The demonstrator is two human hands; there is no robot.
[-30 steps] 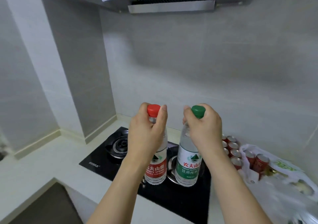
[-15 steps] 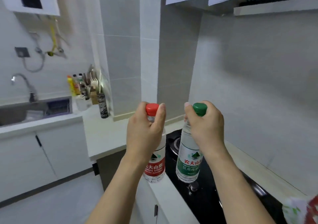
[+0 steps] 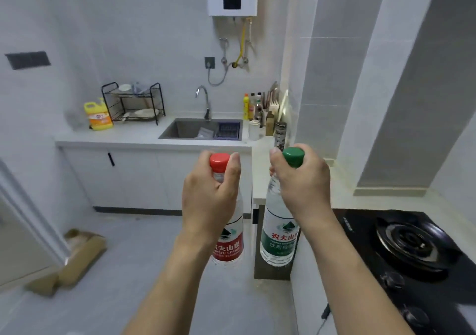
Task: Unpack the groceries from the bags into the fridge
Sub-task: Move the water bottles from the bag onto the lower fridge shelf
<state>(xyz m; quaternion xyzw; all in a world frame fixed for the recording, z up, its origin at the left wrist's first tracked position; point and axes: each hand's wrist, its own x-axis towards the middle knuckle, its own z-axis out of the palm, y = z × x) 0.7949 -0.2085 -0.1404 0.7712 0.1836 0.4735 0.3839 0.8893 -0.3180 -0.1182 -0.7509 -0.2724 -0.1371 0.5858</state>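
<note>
While each bottle hangs upright at mid-frame, the left hand [image 3: 211,195] grips the red-capped bottle [image 3: 228,234] by its neck and the right hand [image 3: 301,188] the green-capped bottle [image 3: 279,234], no fridge in view.

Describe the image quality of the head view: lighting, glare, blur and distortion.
Head view: soft, even light with no hard shadows; glare glints on the gas hob; wide-angle bending curves the walls and the counter edge; the cardboard box is smeared by blur, while both hands and the bottle labels stay fairly readable.

Clear, glossy plastic forms both water bottles [image 3: 277,234], with smooth plastic caps and printed film labels. The hob [image 3: 412,257] is glossy black glass; the sink [image 3: 180,130] is matt grey metal.
</note>
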